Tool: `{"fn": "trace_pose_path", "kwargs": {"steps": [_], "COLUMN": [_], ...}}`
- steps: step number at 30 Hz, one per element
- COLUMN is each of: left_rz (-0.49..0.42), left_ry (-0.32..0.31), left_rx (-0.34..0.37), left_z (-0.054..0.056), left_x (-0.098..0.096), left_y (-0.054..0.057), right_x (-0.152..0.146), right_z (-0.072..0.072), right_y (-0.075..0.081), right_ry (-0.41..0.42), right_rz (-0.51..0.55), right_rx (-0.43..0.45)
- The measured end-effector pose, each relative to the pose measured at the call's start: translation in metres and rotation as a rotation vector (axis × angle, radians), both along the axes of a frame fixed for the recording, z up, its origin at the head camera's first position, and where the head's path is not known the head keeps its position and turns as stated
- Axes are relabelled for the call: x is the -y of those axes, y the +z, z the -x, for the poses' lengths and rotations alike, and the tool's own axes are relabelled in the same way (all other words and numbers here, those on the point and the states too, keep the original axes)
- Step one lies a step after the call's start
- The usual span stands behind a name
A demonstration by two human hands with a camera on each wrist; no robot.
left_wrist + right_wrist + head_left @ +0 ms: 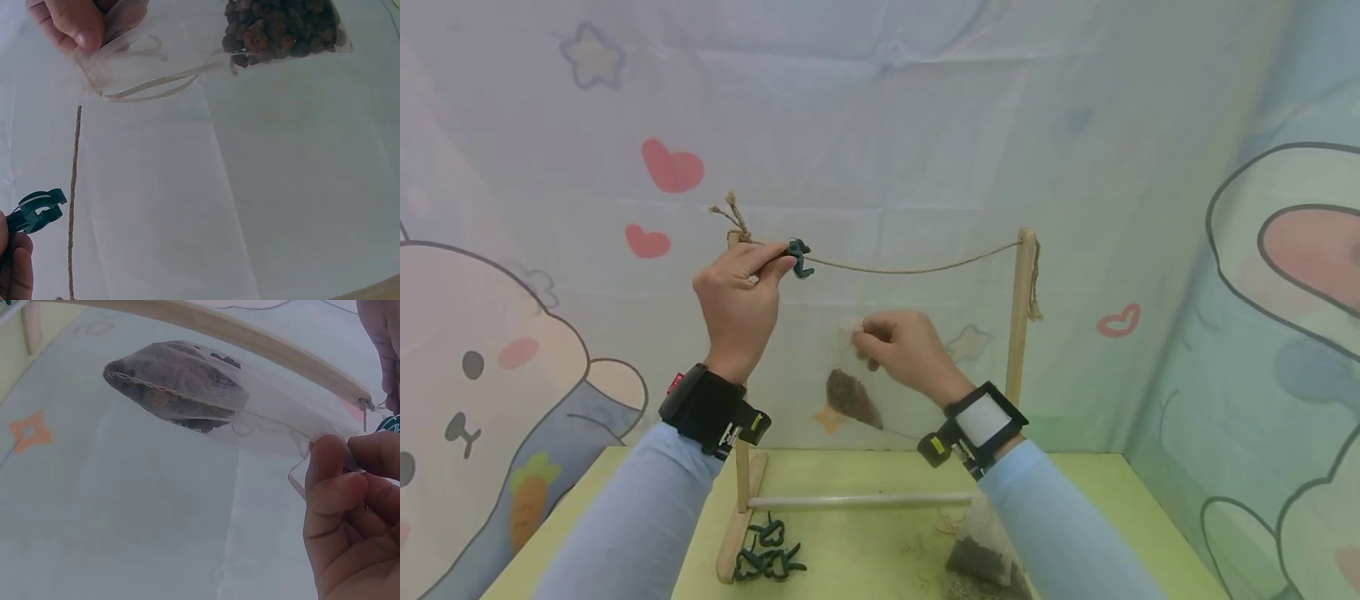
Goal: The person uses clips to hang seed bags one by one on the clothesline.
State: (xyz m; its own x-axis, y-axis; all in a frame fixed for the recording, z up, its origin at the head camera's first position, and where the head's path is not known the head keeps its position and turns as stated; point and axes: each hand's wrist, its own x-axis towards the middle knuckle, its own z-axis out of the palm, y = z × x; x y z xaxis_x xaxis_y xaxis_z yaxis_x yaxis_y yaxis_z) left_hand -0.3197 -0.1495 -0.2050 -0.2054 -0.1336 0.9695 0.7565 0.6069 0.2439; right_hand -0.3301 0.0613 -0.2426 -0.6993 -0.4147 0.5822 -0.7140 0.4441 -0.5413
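My left hand (737, 296) pinches a dark green plastic clip (799, 258) beside the left part of a twine line (910, 271). In the left wrist view the clip (39, 209) has its mouth turned toward the twine (73, 200). Lower and to the right, my right hand (910, 350) pinches the top of a sheer drawstring bag (852, 398). Dark brown, lumpy dried pieces (281, 28) fill the bag's bottom, and its thin ribbon (159, 84) dangles loose. The bag (175, 387) hangs below the level of the twine in the head view.
The twine runs between two wooden posts (1021, 317), joined low down by a pale crossbar (861, 501). Several green clips (771, 558) lie by the left foot (730, 546). More filled sheer bags (981, 558) lie on the yellow-green table (857, 558) near my right sleeve.
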Motion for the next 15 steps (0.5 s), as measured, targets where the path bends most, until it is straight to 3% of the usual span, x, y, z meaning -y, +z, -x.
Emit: {"fn": "trace_pose_path", "kwargs": {"steps": [5, 15], "left_rz": [-0.01, 0.011], "left_ry": [0.031, 0.049], "left_rx": [0.002, 0.077], "left_z": [0.009, 0.011], "left_x": [-0.001, -0.004], "left_y": [-0.002, -0.006], "right_x": [0.008, 0.02], "right_z": [0.004, 0.011], "right_y": [0.005, 0.003], "right_ry": [-0.016, -0.028], "right_rz": [0.028, 0.065], "right_rx": [0.012, 0.033]}}
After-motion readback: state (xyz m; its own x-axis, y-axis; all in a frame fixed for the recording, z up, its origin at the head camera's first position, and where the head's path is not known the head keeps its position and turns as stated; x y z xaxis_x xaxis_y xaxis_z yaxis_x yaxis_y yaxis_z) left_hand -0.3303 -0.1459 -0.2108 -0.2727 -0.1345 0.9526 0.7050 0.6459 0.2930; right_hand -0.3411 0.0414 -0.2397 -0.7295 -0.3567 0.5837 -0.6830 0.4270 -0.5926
